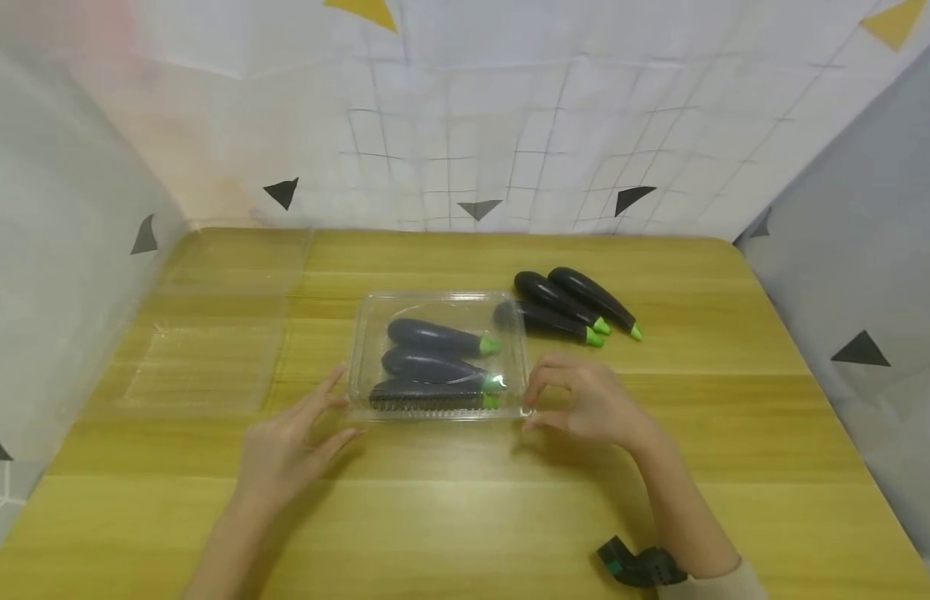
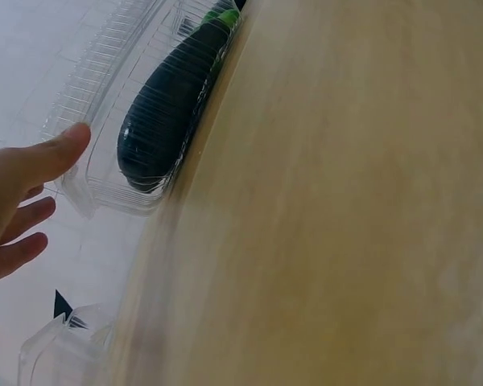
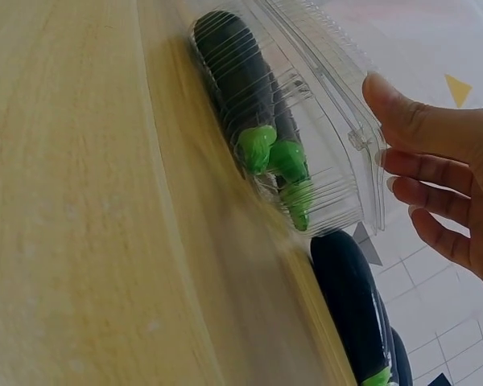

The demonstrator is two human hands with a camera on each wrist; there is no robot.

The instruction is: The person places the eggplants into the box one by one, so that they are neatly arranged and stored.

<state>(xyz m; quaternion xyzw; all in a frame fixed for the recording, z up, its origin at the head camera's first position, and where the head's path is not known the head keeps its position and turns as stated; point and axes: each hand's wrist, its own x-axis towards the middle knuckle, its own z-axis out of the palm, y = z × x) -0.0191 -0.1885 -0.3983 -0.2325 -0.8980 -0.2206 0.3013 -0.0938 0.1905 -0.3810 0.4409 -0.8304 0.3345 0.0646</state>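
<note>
Tabletop (image 1: 435, 508) stretches between the left hand (image 1: 285, 446) and right hand (image 1: 581, 398), its far edge well beyond. Both look released, fingers loose; between them sits a clear box (image 1: 450, 310) of eggplants (image 1: 427, 335).

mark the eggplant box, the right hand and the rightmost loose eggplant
Eggplant box (image 1: 444, 306), head view, top's far part
Right hand (image 1: 583, 400), head view, the back
Rightmost loose eggplant (image 1: 595, 297), head view, dark body

Head view: wood-grain tabletop (image 1: 465, 517), centre to lower frame | white backdrop (image 1: 480, 92), upper frame, bearing thin dark grid lines at upper centre | yellow triangles (image 1: 367, 12), upper edge | dark triangles (image 1: 282, 192), along the backdrop's base | pale side panels (image 1: 862, 242), left and right edges.
</note>
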